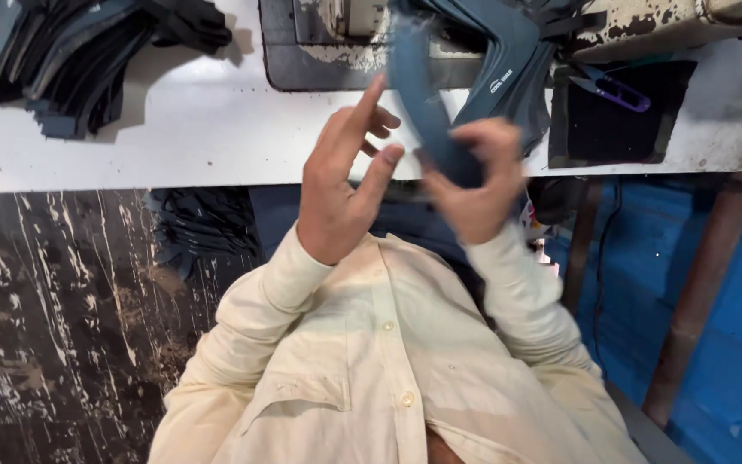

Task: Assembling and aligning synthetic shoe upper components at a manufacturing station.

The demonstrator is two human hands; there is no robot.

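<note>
My right hand (pixel 477 191) is closed around a long curved dark blue strip of padded material (pixel 423 96), holding it up in front of the table edge. The strip arcs up toward a bundle of similar dark blue pieces (pixel 508 60) lying by the sewing machine. My left hand (pixel 337 191) is beside it with fingers spread and the index finger pointing up. Its thumb tip just reaches the strip's edge and it holds nothing. Both arms wear cream shirt sleeves.
A white worktable (pixel 216 129) carries a worn sewing machine base (pixel 345 51), a stack of dark cut pieces (pixel 70 51) at far left, and purple thread snips (pixel 616 90) on a dark pad (pixel 594 129). More dark pieces (pixel 199 225) lie under the table. A rusty table leg (pixel 697 283) stands at right.
</note>
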